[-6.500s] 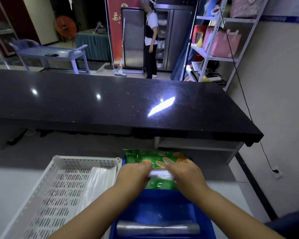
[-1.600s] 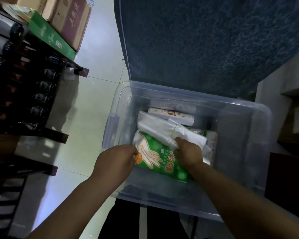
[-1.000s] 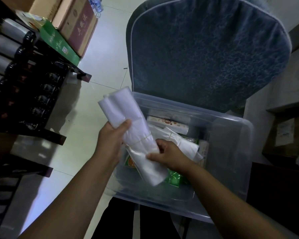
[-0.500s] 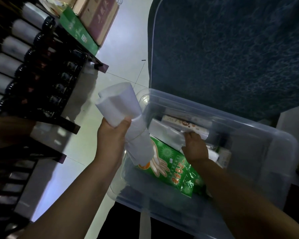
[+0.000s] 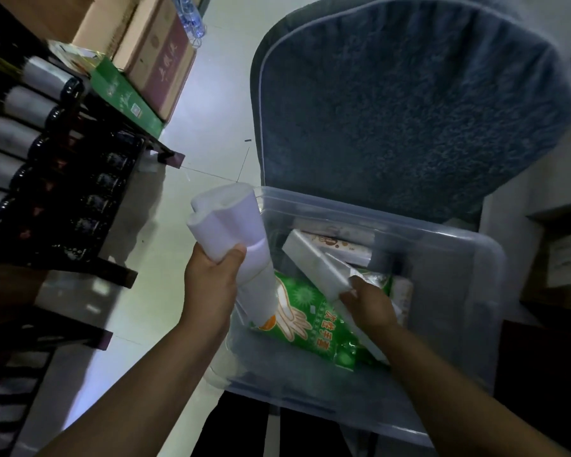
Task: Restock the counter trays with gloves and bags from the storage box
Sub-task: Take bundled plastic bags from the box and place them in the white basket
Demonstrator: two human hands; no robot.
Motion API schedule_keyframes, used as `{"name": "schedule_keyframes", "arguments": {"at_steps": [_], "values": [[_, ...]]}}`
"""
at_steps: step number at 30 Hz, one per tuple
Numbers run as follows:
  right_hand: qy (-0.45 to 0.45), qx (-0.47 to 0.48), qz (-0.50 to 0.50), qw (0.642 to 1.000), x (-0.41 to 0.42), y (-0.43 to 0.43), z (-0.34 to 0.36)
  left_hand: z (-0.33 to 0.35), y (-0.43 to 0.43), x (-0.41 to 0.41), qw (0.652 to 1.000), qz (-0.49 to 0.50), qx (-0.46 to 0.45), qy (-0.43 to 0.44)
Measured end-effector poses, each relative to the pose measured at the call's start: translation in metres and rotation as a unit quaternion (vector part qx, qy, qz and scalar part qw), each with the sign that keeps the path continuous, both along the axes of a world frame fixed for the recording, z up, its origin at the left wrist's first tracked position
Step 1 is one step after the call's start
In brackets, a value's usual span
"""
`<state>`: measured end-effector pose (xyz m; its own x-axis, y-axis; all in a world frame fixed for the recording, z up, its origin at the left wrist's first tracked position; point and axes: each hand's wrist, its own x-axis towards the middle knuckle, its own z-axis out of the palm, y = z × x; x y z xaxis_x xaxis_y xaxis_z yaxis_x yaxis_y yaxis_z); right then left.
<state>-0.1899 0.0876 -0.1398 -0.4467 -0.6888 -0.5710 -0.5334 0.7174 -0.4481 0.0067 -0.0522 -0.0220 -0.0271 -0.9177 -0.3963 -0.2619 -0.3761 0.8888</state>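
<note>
Folded white plastic bag bundle (image 5: 231,232) hangs over the left rim of the clear plastic storage box (image 5: 449,285), the left hand (image 5: 211,285) with fingers curled round its middle. The right hand (image 5: 366,301) pinches a second translucent bag bundle (image 5: 317,262) inside the box. Both look light, floppy and slippery, so a mid-bundle grip seems best.

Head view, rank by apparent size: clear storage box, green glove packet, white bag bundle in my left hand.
1. clear storage box
2. green glove packet and white bag bundle: look alike; bundle nearer, packet partly covered.
</note>
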Motion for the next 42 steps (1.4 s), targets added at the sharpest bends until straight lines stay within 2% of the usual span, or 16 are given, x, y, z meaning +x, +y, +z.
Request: {"name": "schedule_keyframes", "arguments": {"at_steps": [4, 8, 17, 25, 31, 36, 42], "values": [[-0.014, -0.069, -0.103, 0.992, 0.000, 0.025, 0.057, 0.026, 0.008, 0.002, 0.999, -0.039, -0.001, 0.030], [-0.002, -0.141, -0.202, 0.969, 0.010, 0.056, 0.122, 0.058, 0.018, 0.004, 0.994, -0.092, 0.001, 0.065], [0.111, -0.303, -0.361, 0.875, 0.056, 0.137, 0.266, 0.153, 0.049, -0.030, 0.966, -0.213, -0.043, 0.143], [0.273, -0.324, -0.469, 0.775, 0.076, 0.240, 0.356, 0.222, 0.129, -0.098, 0.913, -0.326, -0.017, 0.245], [0.301, -0.349, -0.563, 0.686, 0.084, 0.342, 0.397, 0.272, 0.222, -0.144, 0.860, -0.463, -0.031, 0.212], [0.296, -0.381, -0.631, 0.607, 0.082, 0.432, 0.413, 0.311, 0.323, -0.190, 0.787, -0.561, -0.033, 0.253], [0.294, -0.385, -0.676, 0.555, 0.077, 0.535, 0.412, 0.334, 0.456, -0.264, 0.692, -0.683, -0.059, 0.226]]}}
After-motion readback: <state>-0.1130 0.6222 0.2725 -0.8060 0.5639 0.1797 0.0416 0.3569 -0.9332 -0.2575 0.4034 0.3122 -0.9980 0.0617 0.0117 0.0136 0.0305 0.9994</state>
